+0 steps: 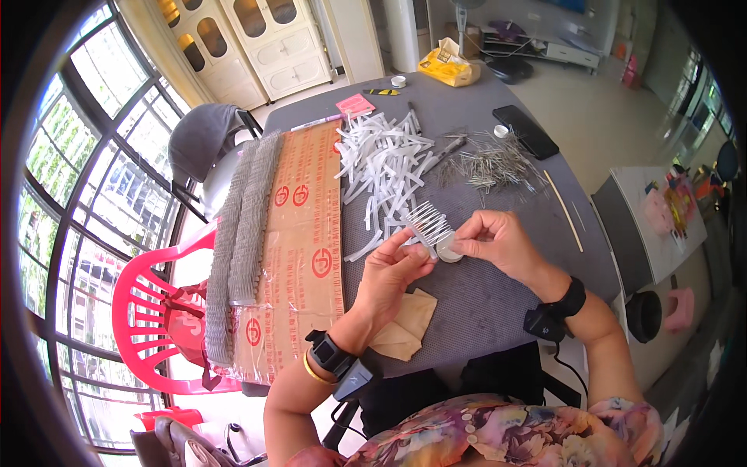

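A small comb with several thin pale teeth [426, 221] is pinched between the thumb and fingers of my left hand [389, 272], teeth pointing up and away from me. My right hand [498, 240] is closed in a pinch just right of the comb; what its fingertips hold is too small to make out. Close by those fingertips, partly covered, is a small round whitish cap [449, 249]. Just beyond the comb spreads a heap of white strips [383, 159]. Farther right lies a loose pile of thin metal pins [496, 168].
Long grey rows of stacked combs [253, 210] lie on a brown printed cardboard sheet [299, 257] at left. A black phone [527, 132], a wooden stick [563, 210], a beige cloth [406, 325] and a yellow bag [449, 62] rest on the grey table. A pink chair [144, 311] stands left.
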`<state>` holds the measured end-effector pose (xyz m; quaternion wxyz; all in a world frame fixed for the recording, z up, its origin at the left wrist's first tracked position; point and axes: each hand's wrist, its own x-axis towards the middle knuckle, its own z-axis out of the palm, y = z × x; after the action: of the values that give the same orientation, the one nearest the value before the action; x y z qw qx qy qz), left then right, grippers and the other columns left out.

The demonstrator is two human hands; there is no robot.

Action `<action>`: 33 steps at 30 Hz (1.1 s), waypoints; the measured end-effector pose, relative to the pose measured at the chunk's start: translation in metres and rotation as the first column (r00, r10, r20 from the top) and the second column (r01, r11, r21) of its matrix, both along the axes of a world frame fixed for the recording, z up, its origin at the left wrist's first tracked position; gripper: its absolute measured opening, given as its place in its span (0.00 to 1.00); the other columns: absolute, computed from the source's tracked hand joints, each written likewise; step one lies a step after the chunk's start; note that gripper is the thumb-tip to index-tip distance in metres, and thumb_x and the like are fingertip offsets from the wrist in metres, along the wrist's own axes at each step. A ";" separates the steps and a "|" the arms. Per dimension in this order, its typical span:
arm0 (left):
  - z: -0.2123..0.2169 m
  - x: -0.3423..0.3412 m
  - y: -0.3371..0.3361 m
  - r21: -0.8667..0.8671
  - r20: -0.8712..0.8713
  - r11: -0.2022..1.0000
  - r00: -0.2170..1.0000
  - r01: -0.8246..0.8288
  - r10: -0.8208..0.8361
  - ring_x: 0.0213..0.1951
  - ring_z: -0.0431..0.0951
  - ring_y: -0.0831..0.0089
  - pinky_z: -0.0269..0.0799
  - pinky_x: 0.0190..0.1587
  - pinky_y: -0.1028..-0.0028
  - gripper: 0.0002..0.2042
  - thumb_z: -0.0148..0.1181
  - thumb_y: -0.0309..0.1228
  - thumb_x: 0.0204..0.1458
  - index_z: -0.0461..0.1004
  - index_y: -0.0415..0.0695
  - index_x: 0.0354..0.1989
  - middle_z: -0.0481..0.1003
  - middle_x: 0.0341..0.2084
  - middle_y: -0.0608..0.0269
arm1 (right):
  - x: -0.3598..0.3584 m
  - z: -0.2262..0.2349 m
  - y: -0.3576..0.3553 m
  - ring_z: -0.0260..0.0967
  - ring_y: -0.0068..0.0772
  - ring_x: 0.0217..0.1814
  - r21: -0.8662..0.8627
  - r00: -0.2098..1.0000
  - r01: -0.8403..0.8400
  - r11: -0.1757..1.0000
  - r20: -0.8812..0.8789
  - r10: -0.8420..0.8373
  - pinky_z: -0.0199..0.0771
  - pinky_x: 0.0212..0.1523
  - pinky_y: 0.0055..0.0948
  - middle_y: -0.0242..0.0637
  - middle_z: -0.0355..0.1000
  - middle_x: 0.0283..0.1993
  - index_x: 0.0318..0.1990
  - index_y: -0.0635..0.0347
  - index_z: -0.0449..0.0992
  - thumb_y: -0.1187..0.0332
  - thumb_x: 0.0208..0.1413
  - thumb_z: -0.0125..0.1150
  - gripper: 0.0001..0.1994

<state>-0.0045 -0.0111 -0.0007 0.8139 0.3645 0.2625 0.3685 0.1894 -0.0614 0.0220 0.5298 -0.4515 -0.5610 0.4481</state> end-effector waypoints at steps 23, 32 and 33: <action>0.002 0.000 -0.002 0.041 -0.044 0.999 0.999 0.010 -0.008 0.34 0.76 0.71 0.74 0.37 0.80 0.17 0.53 0.21 0.49 0.66 0.43 0.49 0.74 0.31 0.59 | -0.006 -0.010 0.003 0.67 0.15 0.27 0.098 1.000 0.013 0.995 0.010 -0.014 0.69 0.28 0.17 0.34 0.73 0.28 0.25 0.64 0.71 0.74 0.47 0.61 0.05; -0.001 0.002 -0.009 0.158 -0.035 0.982 0.993 -0.103 0.110 0.33 0.76 0.73 0.74 0.36 0.79 0.15 0.54 0.20 0.48 0.69 0.42 0.47 0.75 0.31 0.60 | -0.007 -0.009 0.003 0.65 0.14 0.26 0.073 1.000 -0.004 0.997 -0.017 0.005 0.66 0.27 0.16 0.32 0.72 0.26 0.24 0.63 0.72 0.74 0.45 0.62 0.05; -0.002 0.004 -0.010 0.273 -0.076 0.955 0.987 -0.118 0.144 0.32 0.75 0.75 0.73 0.35 0.79 0.15 0.55 0.20 0.48 0.69 0.42 0.46 0.75 0.30 0.60 | -0.009 -0.010 0.002 0.65 0.13 0.26 0.064 0.999 0.015 0.998 -0.039 -0.012 0.65 0.26 0.16 0.30 0.72 0.26 0.24 0.63 0.72 0.73 0.45 0.62 0.05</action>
<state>-0.0009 -0.0210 -0.0026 0.7174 0.4700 0.2726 0.4360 0.1808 -0.0591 0.0123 0.5578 -0.4294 -0.5615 0.4350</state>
